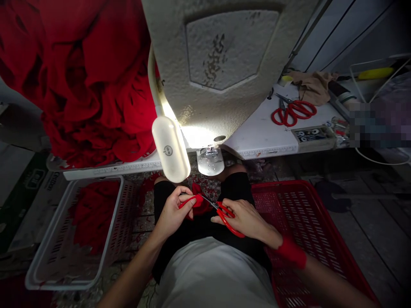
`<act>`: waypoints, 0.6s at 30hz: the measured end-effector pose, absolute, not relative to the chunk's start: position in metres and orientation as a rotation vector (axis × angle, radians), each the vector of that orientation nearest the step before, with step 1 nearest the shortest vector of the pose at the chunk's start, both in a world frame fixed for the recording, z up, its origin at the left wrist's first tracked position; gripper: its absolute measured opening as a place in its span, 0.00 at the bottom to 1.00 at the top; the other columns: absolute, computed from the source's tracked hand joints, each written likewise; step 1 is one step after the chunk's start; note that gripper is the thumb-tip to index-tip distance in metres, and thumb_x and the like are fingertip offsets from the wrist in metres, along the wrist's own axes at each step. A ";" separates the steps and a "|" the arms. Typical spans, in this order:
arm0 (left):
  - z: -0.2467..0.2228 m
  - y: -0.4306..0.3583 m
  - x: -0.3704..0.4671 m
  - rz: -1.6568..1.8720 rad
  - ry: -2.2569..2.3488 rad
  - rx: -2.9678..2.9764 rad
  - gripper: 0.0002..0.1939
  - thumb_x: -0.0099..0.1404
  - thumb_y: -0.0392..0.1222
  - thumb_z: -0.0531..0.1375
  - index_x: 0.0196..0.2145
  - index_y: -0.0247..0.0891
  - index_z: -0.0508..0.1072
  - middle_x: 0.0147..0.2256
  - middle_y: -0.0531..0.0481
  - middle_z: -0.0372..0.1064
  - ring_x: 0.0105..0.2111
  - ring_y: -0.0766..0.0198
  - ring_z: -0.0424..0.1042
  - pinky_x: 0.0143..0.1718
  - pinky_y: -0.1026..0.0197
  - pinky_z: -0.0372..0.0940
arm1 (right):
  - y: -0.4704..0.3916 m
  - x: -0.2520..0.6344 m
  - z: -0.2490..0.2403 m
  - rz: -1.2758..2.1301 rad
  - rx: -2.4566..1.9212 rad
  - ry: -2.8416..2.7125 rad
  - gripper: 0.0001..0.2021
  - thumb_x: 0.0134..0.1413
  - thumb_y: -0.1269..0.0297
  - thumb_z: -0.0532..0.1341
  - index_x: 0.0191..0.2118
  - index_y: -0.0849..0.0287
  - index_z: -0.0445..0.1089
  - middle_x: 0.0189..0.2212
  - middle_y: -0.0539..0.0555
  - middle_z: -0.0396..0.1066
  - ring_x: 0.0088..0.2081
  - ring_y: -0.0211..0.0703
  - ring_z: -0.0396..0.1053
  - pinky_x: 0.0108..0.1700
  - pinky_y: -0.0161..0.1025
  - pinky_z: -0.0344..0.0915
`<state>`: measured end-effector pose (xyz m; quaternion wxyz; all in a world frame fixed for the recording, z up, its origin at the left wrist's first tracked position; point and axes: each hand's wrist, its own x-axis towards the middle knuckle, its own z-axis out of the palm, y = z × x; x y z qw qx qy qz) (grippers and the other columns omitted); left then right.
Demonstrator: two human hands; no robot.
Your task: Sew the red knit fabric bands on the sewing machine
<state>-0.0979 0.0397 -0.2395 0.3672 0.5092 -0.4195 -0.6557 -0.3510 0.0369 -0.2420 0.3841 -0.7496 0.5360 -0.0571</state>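
Scissor work seems in hand: on the near side of the sewing machine (224, 102), the left hand (173, 211) pinches red cloth (196, 204), fingers closed; the right hand (245, 218) grips scissors (215, 205) (blade gap: cannot tell). Any snip calls for taut cloth and clear fingertips.

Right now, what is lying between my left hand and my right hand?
Red cloth and the blades of the scissors lie between the left hand and the right hand, in the head view.
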 end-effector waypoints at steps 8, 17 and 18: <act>-0.239 0.042 -0.099 -1.674 -1.077 1.328 0.16 0.68 0.48 0.65 0.42 0.39 0.61 0.26 0.56 0.73 0.20 0.72 0.66 0.25 0.69 0.62 | 0.035 -0.354 -0.250 -0.171 -1.857 1.373 0.29 0.56 0.39 0.65 0.23 0.56 0.55 0.16 0.44 0.57 0.21 0.36 0.49 0.26 0.36 0.43; -0.237 0.043 -0.095 -1.591 -1.067 1.385 0.16 0.68 0.48 0.65 0.42 0.40 0.63 0.29 0.54 0.75 0.21 0.70 0.67 0.25 0.68 0.63 | 0.029 -0.369 -0.262 -0.280 -1.752 1.452 0.27 0.53 0.40 0.68 0.23 0.57 0.61 0.17 0.43 0.54 0.24 0.35 0.48 0.24 0.34 0.43; -0.237 0.043 -0.095 -1.589 -1.064 1.386 0.16 0.67 0.48 0.65 0.42 0.40 0.63 0.29 0.54 0.75 0.21 0.70 0.68 0.25 0.68 0.63 | 0.028 -0.371 -0.261 -0.279 -1.769 1.449 0.26 0.52 0.40 0.69 0.24 0.57 0.62 0.17 0.43 0.55 0.23 0.35 0.48 0.24 0.34 0.44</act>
